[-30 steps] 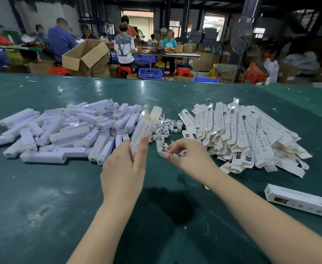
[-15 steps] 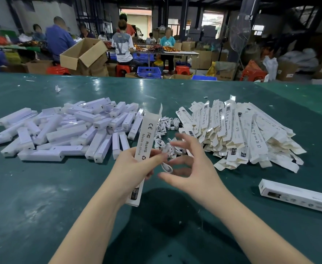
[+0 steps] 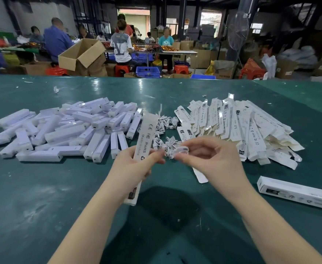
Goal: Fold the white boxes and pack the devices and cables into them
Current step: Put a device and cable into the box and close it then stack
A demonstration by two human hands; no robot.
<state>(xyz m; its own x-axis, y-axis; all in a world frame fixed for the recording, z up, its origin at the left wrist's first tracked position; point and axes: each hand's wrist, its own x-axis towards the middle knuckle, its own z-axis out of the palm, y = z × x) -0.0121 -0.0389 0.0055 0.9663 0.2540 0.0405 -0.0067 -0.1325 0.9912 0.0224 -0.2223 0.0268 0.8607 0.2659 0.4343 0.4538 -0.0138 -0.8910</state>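
Note:
My left hand grips a long white box printed with RoHS marks, held upright above the green table. My right hand pinches a small coiled white cable right beside the box. A pile of white devices lies to the left. Several flat unfolded white boxes are heaped on the right. Between the two piles sits a cluster of coiled white cables.
One folded white box lies alone at the right near the table's edge. A flat box piece lies under my right wrist. Beyond the table's far edge people sit among cardboard cartons and blue crates.
My left hand pulled the box nearer and stood it upright. My right hand lifted a coiled cable off the cluster and brought it next to the box.

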